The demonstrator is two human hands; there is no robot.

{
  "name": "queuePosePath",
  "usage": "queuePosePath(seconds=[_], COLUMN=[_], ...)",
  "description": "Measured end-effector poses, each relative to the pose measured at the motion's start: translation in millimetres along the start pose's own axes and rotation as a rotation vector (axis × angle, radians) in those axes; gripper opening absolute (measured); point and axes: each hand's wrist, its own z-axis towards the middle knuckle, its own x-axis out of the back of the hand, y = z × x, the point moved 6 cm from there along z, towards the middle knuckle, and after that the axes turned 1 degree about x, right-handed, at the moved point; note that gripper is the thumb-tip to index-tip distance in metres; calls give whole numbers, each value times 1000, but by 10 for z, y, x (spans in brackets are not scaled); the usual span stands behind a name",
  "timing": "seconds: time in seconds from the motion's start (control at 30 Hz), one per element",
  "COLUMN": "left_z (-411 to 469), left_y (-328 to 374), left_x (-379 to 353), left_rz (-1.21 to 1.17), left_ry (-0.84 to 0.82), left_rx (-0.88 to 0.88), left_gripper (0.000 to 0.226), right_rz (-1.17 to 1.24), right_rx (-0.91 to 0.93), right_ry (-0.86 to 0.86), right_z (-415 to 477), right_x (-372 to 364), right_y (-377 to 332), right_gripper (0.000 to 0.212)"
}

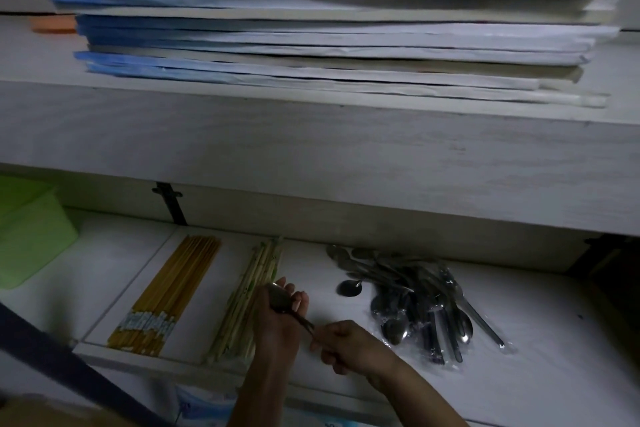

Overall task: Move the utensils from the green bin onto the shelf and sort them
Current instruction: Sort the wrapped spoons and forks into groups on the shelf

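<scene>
- Left hand (277, 319) grips the bowl of 1 metal spoon (281, 298), right hand (341, 345) pinches its handle end; hands close together, over white shelf (554, 340)
- 2 chopstick bundles on shelf: pale bundle (249, 291) just beside left hand, yellow bundle (166, 295) further left
- 1 spoon pile (415, 302) right of hands, partly in clear wrap, count cannot tell
- 1 loose spoon (349, 288) beside pile
- 1 green bin (31, 232) far left
- 1 paper stack (311, 45) on upper shelf
</scene>
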Motion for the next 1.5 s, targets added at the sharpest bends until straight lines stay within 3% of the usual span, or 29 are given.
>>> queuePosePath(seconds=[0.13,0.23,0.4,0.6,0.73,1.07,1.17,1.4,1.5], left_z=[-13,12,43,56,88,98,111,126,76], left_y=[-21,4,89,31,13,-1,-6,-64,-128], left_x=[15,72,153,216,248,193,182,125,58], left_rz=[102,132,105,79,58,79,75,111,112], left_ry=[-6,-28,-56,-75,-81,-12,10,33,46], left_rx=[-32,-40,-69,-39,-21,4,12,16,34], left_gripper=[19,18,22,23,25,20,19,17,15], right_rz=[-35,-234,-800,-1131,-1132,-925,-844,-572,-445], right_rx=[-21,12,63,-24,-16,-119,-77,73,133], right_ry=[15,19,532,618,680,550,613,766,687], right_z=[-27,26,295,538,593,702,686,379,156], right_x=[14,144,897,1175,1273,1368,1413,1500,1334], right_y=[34,-23,-216,-175,-182,-134,-196,-405,-486], right_gripper=[37,37,22,31,31,26,18,26,24])
